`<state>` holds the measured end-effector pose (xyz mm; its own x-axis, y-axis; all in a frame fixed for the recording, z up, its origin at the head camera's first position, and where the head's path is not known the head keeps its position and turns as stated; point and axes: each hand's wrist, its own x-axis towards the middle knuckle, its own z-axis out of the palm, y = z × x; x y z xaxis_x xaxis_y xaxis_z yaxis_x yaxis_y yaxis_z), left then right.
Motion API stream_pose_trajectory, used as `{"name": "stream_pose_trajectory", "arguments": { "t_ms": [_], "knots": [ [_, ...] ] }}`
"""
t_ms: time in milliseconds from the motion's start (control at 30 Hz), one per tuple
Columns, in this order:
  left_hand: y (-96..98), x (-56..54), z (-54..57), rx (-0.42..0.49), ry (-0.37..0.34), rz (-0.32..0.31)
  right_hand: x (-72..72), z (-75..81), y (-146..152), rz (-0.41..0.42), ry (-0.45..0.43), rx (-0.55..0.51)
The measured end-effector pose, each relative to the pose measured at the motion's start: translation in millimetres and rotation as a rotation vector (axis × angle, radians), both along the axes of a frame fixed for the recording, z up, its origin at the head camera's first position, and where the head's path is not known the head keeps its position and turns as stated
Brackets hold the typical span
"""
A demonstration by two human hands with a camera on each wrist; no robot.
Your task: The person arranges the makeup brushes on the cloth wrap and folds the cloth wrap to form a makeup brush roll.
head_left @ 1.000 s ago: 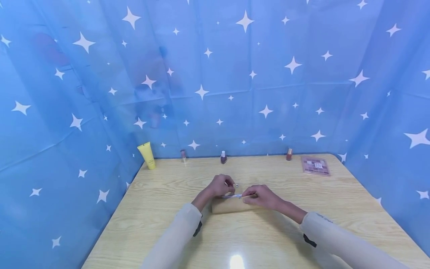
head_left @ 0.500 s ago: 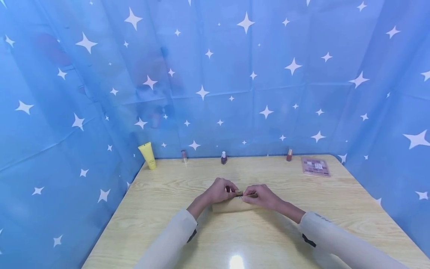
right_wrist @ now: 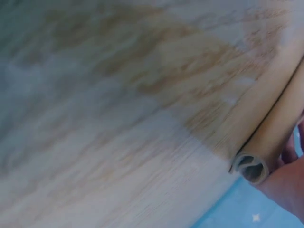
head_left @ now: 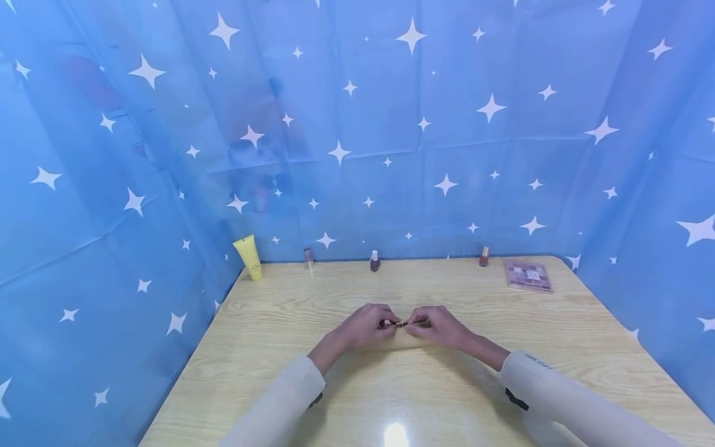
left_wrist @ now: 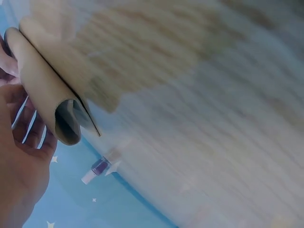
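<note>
A tan, leather-look pouch (head_left: 412,339) lies lengthwise between the two hands near the middle of the table. My left hand (head_left: 363,325) pinches the left part of its upper edge, where a small flap with a snap showed a moment before. With thumb and fingers my right hand (head_left: 440,326) grips the same edge on the right. The fingertips of both hands almost meet. In the left wrist view the rolled pouch (left_wrist: 45,80) shows an open, curled end beside the left hand (left_wrist: 23,161). Its other curled end (right_wrist: 252,167) appears in the right wrist view. The snap is mostly hidden.
Along the back edge of the wooden table (head_left: 313,397) stand a yellow tube (head_left: 249,257), a small pinkish bottle (head_left: 309,259), a dark nail polish bottle (head_left: 375,261) and a reddish-brown one (head_left: 484,256). A makeup palette (head_left: 528,276) lies back right. A blue star-printed curtain (head_left: 380,124) hangs behind.
The left hand has brought the snap flap down and toward the pouch's upper edge, moving slightly right and nearer the right hand. The right hand keeps its grip in place.
</note>
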<state>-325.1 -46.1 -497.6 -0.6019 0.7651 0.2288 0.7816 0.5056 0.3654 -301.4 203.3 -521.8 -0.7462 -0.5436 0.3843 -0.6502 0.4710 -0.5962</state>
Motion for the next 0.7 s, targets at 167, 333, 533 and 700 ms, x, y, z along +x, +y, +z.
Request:
{"name": "stream_pose_trajectory", "arguments": {
  "t_ms": [167, 333, 533, 700],
  "knots": [
    [2.8, 1.8, 1.2, -0.043, 0.091, 0.006, 0.2, 1.3, 1, -0.012, -0.037, -0.004],
    [5.9, 3.8, 2.4, -0.096, 0.244, 0.004, 1.1, 0.6, -1, -0.019, -0.062, 0.003],
    [11.1, 7.8, 3.6, -0.185, 0.379, 0.006, 1.6, -0.3, -1, -0.042, -0.075, 0.002],
    [11.0, 9.5, 2.1, -0.187, 0.372, 0.004, 2.5, -1.2, -1, -0.047, -0.078, 0.009]
  ]
}}
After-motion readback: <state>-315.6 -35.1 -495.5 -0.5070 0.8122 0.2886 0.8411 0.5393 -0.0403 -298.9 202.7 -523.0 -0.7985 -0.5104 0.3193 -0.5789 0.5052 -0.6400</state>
